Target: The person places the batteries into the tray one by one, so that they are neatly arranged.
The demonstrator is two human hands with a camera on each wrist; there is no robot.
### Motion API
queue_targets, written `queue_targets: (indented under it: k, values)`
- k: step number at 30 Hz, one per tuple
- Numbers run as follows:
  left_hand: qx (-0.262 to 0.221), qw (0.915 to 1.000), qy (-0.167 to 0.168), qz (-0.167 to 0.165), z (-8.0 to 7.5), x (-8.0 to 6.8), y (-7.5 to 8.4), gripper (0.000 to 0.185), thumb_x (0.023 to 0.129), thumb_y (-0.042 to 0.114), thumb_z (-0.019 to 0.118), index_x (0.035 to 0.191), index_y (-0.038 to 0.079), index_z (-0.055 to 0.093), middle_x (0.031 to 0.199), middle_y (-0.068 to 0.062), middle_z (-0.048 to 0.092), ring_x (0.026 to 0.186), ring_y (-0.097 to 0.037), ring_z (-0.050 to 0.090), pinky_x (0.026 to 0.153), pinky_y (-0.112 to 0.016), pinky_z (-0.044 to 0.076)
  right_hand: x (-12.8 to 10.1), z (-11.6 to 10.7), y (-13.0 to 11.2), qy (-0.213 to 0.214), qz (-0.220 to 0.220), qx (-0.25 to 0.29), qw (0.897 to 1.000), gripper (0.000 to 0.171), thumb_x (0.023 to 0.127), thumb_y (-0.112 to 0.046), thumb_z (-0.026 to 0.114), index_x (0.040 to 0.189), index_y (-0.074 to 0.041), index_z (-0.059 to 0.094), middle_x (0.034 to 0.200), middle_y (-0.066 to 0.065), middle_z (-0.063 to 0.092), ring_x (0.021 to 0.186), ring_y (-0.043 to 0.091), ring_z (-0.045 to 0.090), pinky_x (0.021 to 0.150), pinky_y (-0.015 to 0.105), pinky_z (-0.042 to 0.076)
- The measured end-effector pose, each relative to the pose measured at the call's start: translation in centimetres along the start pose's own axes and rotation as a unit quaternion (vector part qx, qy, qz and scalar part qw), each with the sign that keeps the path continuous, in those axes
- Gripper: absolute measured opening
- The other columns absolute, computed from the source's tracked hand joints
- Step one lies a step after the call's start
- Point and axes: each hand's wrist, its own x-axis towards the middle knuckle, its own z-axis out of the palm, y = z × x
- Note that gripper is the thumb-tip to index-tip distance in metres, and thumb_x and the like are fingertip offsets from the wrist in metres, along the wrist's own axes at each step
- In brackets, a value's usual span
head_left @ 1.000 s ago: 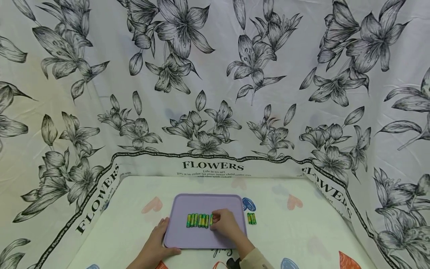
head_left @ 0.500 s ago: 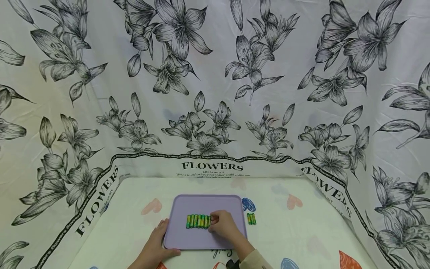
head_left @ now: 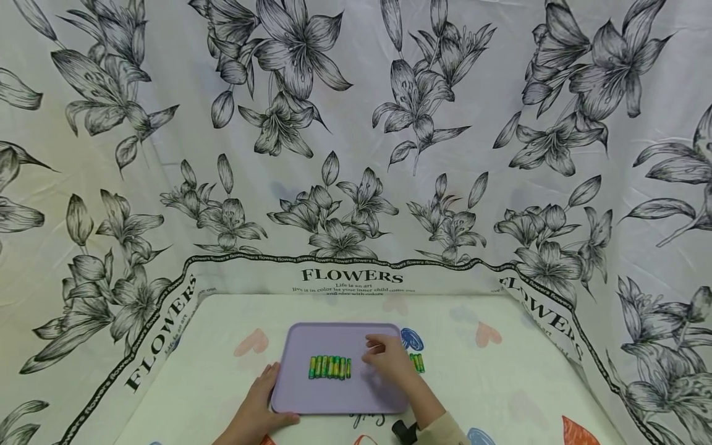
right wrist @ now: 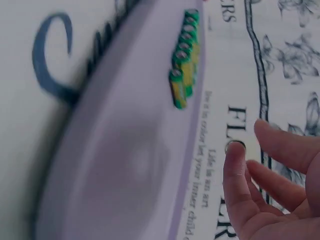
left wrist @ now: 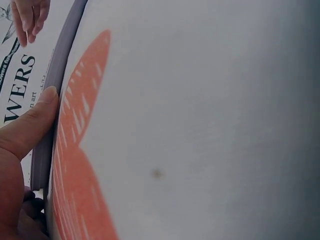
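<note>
A lilac tray (head_left: 345, 395) lies on the patterned cloth. On it, several green-and-yellow batteries (head_left: 330, 367) stand side by side in a row, the rightmost slightly smaller-looking. My left hand (head_left: 257, 402) holds the tray's near left corner, fingers along the left side and thumb at the front rim; in the left wrist view the thumb (left wrist: 37, 117) presses the rim. Above the tray's right part, my right hand (head_left: 392, 364) is held with fingers parted and nothing between them. The right wrist view shows these fingers (right wrist: 237, 185) apart from the battery row (right wrist: 184, 57).
A few more batteries (head_left: 417, 363) lie on the cloth right of the tray, partly behind the right hand. A black object (head_left: 404, 431) shows beside the right wrist. A flower-printed curtain (head_left: 356, 216) surrounds the table at the back and sides.
My right hand brought a battery left against the row's right end, let it go, and moved away to the right. The left hand stays at the tray corner.
</note>
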Motion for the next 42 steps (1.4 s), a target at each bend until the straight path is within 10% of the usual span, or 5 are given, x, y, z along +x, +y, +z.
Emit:
queue_targets:
  k: [20, 42]
  values:
    - [0.006, 1.0, -0.006, 0.004, -0.1, -0.3, 0.2, 0.133, 0.063, 0.05, 0.091, 0.159, -0.003, 0.016, 0.165, -0.027, 0.016, 0.152, -0.05, 0.005, 0.119, -0.07, 0.009, -2.8, -8.6, 5.3, 0.049, 0.09, 0.022, 0.995, 0.055, 0.08, -0.003, 0.08, 0.133, -0.001, 0.063, 0.129, 0.022, 0.065, 0.106, 0.031, 0.067, 0.076, 0.034, 0.059]
    - [0.0, 1.0, 0.0, 0.01, 0.1, 0.0, -0.2, 0.132, 0.064, 0.054, 0.09, 0.159, -0.004, 0.019, 0.165, -0.026, 0.019, 0.153, -0.049, 0.007, 0.121, -0.068, 0.007, -2.6, -8.3, 8.6, 0.014, 0.118, -0.094, 0.988, 0.053, 0.071, -0.001, 0.086, 0.122, -0.007, 0.072, 0.085, 0.004, 0.053, 0.08, 0.019, 0.047, 0.067, 0.032, 0.039]
